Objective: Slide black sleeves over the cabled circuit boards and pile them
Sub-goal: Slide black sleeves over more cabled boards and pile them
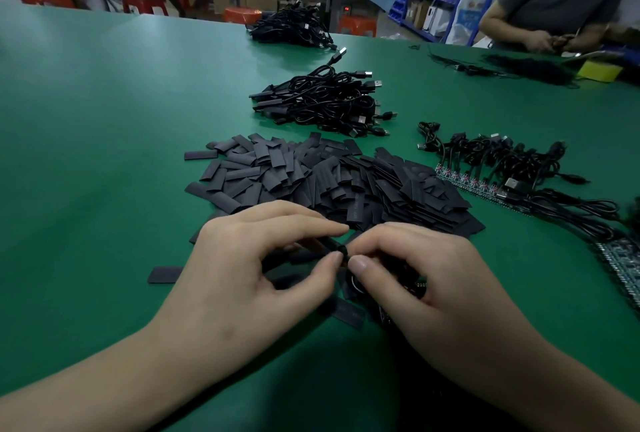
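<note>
My left hand [256, 268] pinches a black sleeve [329, 247] between thumb and fingers. Facing it, my right hand [412, 275] grips a cabled circuit board [356, 287], mostly hidden under its fingers, with the board's end meeting the sleeve's mouth. A wide heap of loose black sleeves [322, 178] lies just beyond both hands. To the right lies a row of bare circuit boards with black USB cables [491, 175]. Behind the sleeve heap sits a pile of sleeved cables [325, 102].
Everything rests on a green table [104, 154]. Another black cable pile [294, 27] sits at the far edge. A person [561, 5] works at the back right beside black wires and a yellow block [601, 71]. More boards [623, 265] lie at the right edge.
</note>
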